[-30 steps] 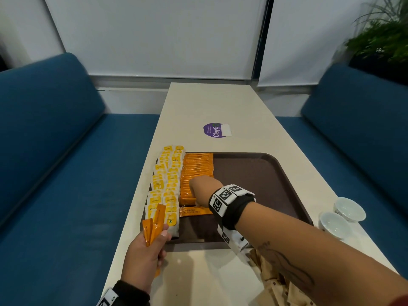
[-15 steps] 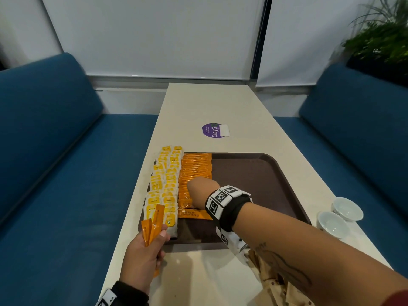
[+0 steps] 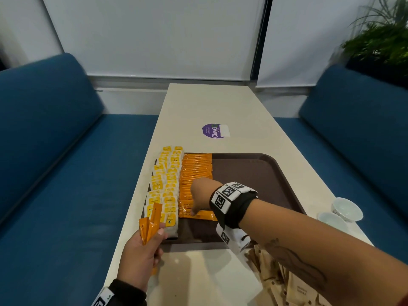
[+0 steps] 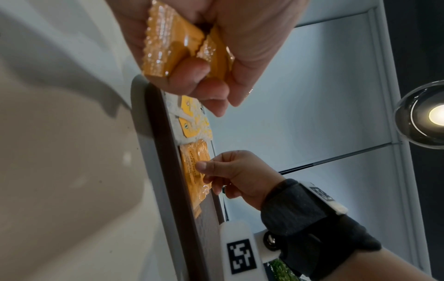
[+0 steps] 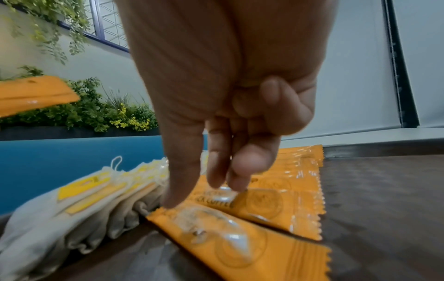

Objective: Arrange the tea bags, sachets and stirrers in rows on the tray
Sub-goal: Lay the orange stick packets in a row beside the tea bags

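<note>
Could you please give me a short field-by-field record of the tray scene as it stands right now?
tray: brown tray on the table
tea bags: two rows along the tray's left side
orange sachets: one row beside the tea bags
left hand: left hand grips spare sachets
right hand: right hand, fingertips on the nearest sachet
off tray: brown packets, two white cups

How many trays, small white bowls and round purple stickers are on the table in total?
brown tray: 1
small white bowls: 2
purple sticker: 1
Total: 4
</note>
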A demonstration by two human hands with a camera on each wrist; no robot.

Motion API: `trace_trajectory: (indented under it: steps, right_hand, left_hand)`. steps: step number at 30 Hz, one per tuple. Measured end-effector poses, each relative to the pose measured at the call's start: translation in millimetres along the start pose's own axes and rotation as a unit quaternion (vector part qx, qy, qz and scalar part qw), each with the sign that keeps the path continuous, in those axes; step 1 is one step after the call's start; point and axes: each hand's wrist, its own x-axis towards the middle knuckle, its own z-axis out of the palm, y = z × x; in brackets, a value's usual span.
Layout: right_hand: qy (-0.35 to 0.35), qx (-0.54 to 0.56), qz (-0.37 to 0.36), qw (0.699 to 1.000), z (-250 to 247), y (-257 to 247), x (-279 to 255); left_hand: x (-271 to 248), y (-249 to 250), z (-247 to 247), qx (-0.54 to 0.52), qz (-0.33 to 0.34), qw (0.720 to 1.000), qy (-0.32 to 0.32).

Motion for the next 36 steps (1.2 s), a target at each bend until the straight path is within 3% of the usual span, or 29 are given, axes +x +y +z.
trace_trajectory:
  steps: [3, 6, 26, 36]
  right_hand:
    - [-0.052, -0.062, 0.001, 0.997, 1.4, -0.4, -2.3]
    - [-0.057, -0.076, 0.01, 0.995, 6.7, -1.2, 0.5]
    - [-0.001, -0.04, 0.011, 0.999, -0.5, 1.7, 7.3]
    - [0.028, 0.01, 0.027, 0.999, 0.5, -4.7, 11.6]
  left_hand:
    - [-1.0, -0.7, 2.7, -0.001, -0.003, 1.0, -0.006]
    - [-2.3, -1.5, 4.9, 0.001, -0.006, 1.0, -0.012]
    - [-2.1, -1.2, 1.7, -0.006, -0.029, 1.0, -0.001]
    - [-0.2, -0.1, 5.4, -0.035, -0.053, 0.997, -0.036]
